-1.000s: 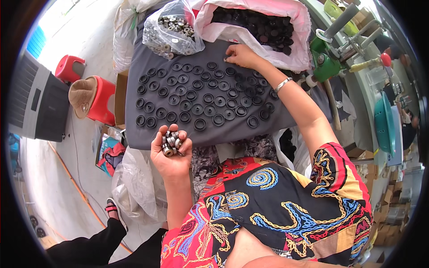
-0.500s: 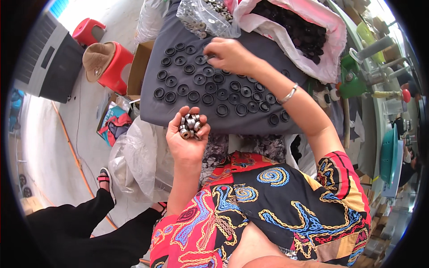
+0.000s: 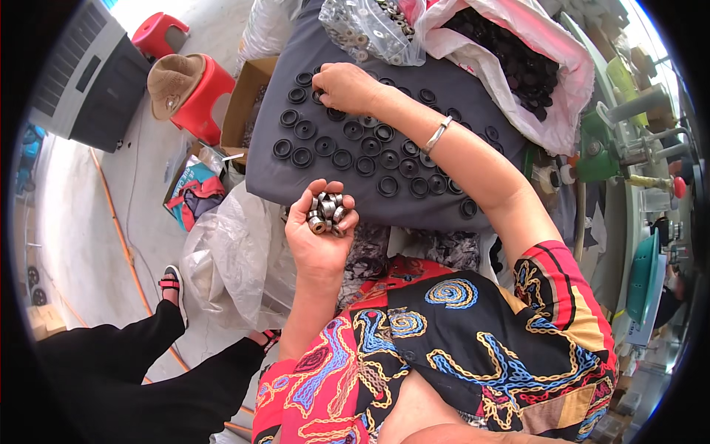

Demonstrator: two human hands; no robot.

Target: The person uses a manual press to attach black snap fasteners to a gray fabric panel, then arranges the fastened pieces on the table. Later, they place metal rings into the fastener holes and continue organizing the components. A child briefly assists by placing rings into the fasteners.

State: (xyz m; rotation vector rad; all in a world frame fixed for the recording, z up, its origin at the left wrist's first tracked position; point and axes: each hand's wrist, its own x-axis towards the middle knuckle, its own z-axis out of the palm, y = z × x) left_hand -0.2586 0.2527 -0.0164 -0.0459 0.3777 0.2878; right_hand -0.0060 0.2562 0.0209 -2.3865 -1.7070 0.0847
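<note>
My left hand (image 3: 316, 248) is palm up, fingers curled around several small shiny metal bearings (image 3: 328, 212), close to the table's near edge. My right hand (image 3: 347, 87) reaches over the far left of the dark grey covered table (image 3: 275, 194). Its thumb and fingertips pinch down at one of the black rings; anything between them is hidden. Many round black grooved wheels (image 3: 353, 130) lie spread flat in loose rows across the cover, some with a closed centre and a small hole. My right forearm hides part of the spread.
A clear bag of metal pieces (image 3: 359, 33) and a white sack (image 3: 436, 46) of black parts stand at the back. A green machine (image 3: 594, 144) is at right. To the left are a cardboard box (image 3: 248, 95), red stool (image 3: 198, 107) with a hat, and another person's legs (image 3: 159, 337).
My right hand has moved left across the black wheels to one nearer the table's left edge. My left hand still holds the bearings. The whole view has shifted slightly.
</note>
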